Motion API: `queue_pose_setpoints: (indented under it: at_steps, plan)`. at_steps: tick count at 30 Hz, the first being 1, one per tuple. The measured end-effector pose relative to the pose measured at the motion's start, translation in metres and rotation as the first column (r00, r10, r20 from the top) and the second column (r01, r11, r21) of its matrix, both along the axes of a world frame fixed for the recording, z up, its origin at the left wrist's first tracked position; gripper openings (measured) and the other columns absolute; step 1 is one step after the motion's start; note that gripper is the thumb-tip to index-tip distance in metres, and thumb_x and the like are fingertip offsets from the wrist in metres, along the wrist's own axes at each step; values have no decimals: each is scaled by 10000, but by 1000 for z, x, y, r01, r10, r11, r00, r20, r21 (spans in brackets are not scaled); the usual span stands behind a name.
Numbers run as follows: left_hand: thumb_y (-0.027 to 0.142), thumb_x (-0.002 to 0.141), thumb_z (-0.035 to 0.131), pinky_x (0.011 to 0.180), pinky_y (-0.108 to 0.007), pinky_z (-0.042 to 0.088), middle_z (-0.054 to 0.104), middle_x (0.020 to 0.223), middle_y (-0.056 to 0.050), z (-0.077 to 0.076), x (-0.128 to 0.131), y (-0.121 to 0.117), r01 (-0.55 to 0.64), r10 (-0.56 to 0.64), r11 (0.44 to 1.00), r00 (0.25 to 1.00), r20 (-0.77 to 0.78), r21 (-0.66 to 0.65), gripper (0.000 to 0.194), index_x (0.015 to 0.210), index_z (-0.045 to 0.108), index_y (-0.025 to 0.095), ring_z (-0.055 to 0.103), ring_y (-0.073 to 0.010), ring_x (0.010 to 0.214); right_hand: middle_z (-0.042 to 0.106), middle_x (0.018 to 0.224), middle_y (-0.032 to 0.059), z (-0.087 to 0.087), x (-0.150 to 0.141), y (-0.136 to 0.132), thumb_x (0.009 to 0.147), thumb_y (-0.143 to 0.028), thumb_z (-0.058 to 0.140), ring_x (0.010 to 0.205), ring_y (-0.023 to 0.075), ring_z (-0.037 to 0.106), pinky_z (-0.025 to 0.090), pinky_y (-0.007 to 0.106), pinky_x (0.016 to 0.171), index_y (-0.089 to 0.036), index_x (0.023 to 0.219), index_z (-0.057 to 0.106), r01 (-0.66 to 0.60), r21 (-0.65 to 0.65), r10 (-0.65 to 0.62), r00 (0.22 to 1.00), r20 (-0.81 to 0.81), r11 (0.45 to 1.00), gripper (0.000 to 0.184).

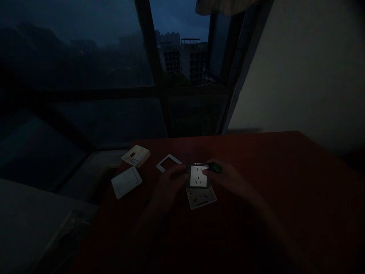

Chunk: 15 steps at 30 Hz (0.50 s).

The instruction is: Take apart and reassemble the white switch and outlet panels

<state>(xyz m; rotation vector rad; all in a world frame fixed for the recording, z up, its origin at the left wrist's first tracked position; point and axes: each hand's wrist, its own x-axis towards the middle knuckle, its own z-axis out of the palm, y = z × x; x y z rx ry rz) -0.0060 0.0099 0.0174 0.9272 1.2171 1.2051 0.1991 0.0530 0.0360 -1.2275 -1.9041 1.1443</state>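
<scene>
In the dim head view, a wall socket (199, 180) with a white face and dark frame is tilted up above a white back box (199, 198). My left hand (171, 182) grips its left edge, with the thumb at the frame. At the opposite edge, my right hand (224, 176) pinches the socket, its thumb tip over the white face. A dark green thing, maybe a tool handle (215, 167), shows by the right fingers; its kind is hard to make out. The back box lies open side up on the table beneath the socket.
Left on the reddish-brown table (256, 160) lie a white frame (160, 166), another white box (137, 155) and a white switch plate (127, 182). Windows (114, 118) stand behind the table's back edge, and a pale wall (299, 76) rises at right.
</scene>
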Motion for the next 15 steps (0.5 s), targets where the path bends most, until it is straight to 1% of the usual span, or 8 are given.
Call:
queue_pose_setpoints:
  at_steps: [2,4,7,10,12,15]
  plan:
    - [224,714,723,824,-357,526,713,1049,-93,-2,1,0,6,-4,1000,997,73,-20,349,1051,662,159,667,-242,958,681,874,31,0,1,0,811,-342,591,787,182,626,468,290,677,-202,948,631,9,-6,-9,1000,-11,1000,200]
    - [218,705,731,835,-378,523,708,1064,-103,-4,2,-1,14,-12,1000,995,99,-14,390,1082,648,156,667,-252,964,683,889,35,0,1,0,810,-349,594,794,185,629,472,293,681,-202,982,628,31,-3,-32,1000,-1,999,228]
    - [206,690,743,864,-395,510,705,1076,-100,-4,1,-2,48,-49,999,997,59,17,425,1101,643,162,659,-259,987,686,904,35,-1,2,0,814,-367,594,811,190,633,476,300,705,-210,990,630,37,43,-38,999,19,998,239]
    - [195,686,743,879,-394,499,705,1077,-93,-3,-1,-2,73,-74,997,997,10,20,417,1091,648,170,648,-258,1011,691,937,42,-3,3,1,811,-375,598,842,195,637,477,307,736,-212,1001,630,54,88,-55,998,13,995,252]
    - [184,683,739,879,-389,495,703,1072,-93,-3,-2,-2,79,-78,997,997,-28,14,392,1064,652,163,641,-260,1021,694,951,48,-3,4,2,802,-380,605,850,199,639,480,309,738,-210,1011,630,77,98,-78,997,8,992,271]
    - [183,700,718,864,-380,498,699,1055,-89,-2,-1,-4,67,-66,997,995,-70,21,356,1046,637,158,642,-256,1010,693,944,47,-3,4,2,803,-369,601,842,199,639,482,307,728,-210,999,632,62,96,-63,998,9,993,254]
